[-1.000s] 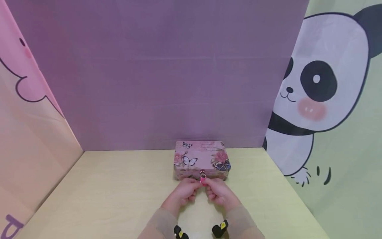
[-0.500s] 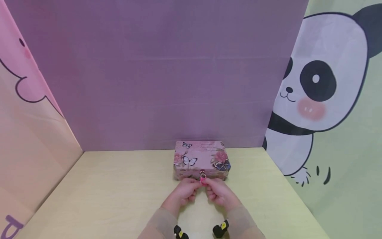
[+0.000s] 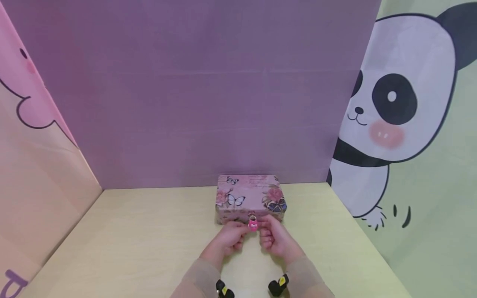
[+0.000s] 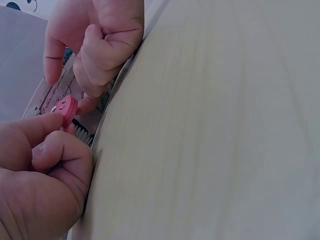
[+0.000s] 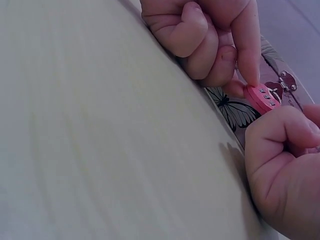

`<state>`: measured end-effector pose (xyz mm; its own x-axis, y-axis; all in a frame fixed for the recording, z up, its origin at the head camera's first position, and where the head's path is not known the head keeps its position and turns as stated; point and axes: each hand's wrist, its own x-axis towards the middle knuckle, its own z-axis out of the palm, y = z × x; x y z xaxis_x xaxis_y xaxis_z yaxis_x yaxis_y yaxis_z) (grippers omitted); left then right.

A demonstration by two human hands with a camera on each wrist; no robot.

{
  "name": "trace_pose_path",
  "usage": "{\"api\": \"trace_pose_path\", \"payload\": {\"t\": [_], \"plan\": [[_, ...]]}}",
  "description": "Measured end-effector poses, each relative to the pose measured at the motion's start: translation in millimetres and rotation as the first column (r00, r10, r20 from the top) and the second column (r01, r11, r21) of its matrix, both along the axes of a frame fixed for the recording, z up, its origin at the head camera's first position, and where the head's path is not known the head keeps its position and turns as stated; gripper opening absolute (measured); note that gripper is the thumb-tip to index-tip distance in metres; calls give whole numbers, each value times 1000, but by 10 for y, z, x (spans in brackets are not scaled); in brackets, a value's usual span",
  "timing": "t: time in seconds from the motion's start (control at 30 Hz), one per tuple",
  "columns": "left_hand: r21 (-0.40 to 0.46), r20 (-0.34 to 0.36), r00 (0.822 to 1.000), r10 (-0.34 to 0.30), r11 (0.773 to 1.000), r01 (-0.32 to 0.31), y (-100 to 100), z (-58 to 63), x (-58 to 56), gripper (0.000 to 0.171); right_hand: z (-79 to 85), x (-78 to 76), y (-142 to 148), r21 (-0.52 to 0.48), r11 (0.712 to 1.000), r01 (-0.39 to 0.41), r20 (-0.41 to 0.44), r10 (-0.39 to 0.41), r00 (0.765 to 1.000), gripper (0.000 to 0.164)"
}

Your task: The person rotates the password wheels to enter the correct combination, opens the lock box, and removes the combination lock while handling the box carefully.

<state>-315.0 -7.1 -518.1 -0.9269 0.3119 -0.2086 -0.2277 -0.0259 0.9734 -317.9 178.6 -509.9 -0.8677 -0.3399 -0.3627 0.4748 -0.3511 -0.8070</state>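
Note:
A pink combination padlock hangs by its shackle from the front clasp of a pink tin box printed with butterflies and roses. My left hand pinches the padlock's left side between thumb and index finger; its other fingers are curled. Small number dials on the padlock show in the right wrist view, their digits too small to read. On the right, my right hand has its thumb lifted apart from the padlock. Its index finger reaches the padlock's side in the left wrist view.
The box stands at the back of a pale wooden table, close to a purple cloth backdrop. A panda-printed cloth hangs on the right, a pink-printed one on the left. Each wrist wears a black strap-on device.
The right thumb has come off the padlock and the right hand has shifted slightly, so the pink padlock body shows more. The left hand keeps its pinch. The head view has shifted slightly.

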Motion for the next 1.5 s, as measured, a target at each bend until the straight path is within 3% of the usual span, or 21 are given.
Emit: {"api": "trace_pose_path", "payload": {"t": [0.6, 0.9, 1.5], "plan": [[4, 4, 1000, 11, 1000, -11, -6, 33, -2, 10, -11, 11, -36, 108, 994, 17, -60, -10, 998, 14], [-1, -8, 1000, 11, 1000, -11, -3, 22, 14, 20, -41, 11, -72, 160, 987, -29, -125, 50, 991, 9], [13, -17, 1000, 10, 1000, -10, 2, -4, -8, 15, -112, -45, -115, 214, 977, 4, -169, 33, 985, 9]]}}
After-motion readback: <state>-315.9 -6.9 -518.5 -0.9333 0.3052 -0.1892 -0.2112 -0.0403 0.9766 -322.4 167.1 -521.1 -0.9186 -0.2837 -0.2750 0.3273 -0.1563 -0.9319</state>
